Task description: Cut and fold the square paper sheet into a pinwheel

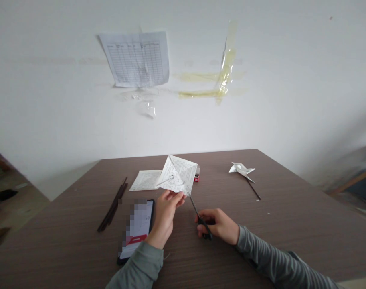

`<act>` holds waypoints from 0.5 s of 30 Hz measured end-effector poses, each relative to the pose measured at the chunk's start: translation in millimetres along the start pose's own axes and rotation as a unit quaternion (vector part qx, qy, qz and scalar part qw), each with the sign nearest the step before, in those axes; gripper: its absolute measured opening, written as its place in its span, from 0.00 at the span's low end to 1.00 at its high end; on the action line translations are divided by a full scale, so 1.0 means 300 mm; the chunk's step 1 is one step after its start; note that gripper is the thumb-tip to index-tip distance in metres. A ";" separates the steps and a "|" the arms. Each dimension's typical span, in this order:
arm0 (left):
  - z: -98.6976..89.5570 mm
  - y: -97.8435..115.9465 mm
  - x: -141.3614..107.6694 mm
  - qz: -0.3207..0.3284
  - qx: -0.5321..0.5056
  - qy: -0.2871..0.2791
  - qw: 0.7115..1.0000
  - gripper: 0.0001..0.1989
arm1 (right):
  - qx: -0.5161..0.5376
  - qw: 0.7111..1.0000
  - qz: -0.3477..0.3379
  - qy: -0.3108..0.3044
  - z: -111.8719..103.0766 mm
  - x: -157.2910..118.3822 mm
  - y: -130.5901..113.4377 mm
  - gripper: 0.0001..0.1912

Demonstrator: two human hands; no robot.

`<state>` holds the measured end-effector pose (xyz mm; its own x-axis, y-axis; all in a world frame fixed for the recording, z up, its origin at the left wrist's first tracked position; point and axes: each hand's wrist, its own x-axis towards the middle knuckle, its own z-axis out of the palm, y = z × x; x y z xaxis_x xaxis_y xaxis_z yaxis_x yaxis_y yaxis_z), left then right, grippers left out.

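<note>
On the worktop (261,237), a bundle of thin sticks (113,204) lay left of a smartphone (137,228), and a flat printed sheet (145,180) lay behind the phone, beside a folded paper square (176,174) raised in the left hand (167,212). A small box (196,174) sat just behind that square, with a paper pinwheel on a stick (241,169) well to its right. The right hand (219,224) held scissors (201,220) below the square, and a ruled chart (134,59) was taped to the wall (291,100) behind the worktop.
</note>
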<state>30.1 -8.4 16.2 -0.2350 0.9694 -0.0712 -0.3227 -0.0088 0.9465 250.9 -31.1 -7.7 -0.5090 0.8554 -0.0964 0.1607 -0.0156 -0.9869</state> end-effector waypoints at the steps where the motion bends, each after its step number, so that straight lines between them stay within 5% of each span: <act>1: 0.001 0.001 0.001 -0.001 0.000 0.001 1.000 0.22 | 0.000 1.000 0.004 0.000 0.000 0.001 -0.001 0.33; 15: -0.004 -0.005 0.006 0.004 0.004 -0.007 1.000 0.24 | -0.003 1.000 0.007 -0.004 0.004 -0.003 -0.019 0.32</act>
<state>29.0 -6.9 14.3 -0.2241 0.9727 -0.0599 -0.3142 -0.0139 0.9492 249.5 -32.3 -2.3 -0.5134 0.8510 -0.1109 0.1728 -0.0241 -0.9847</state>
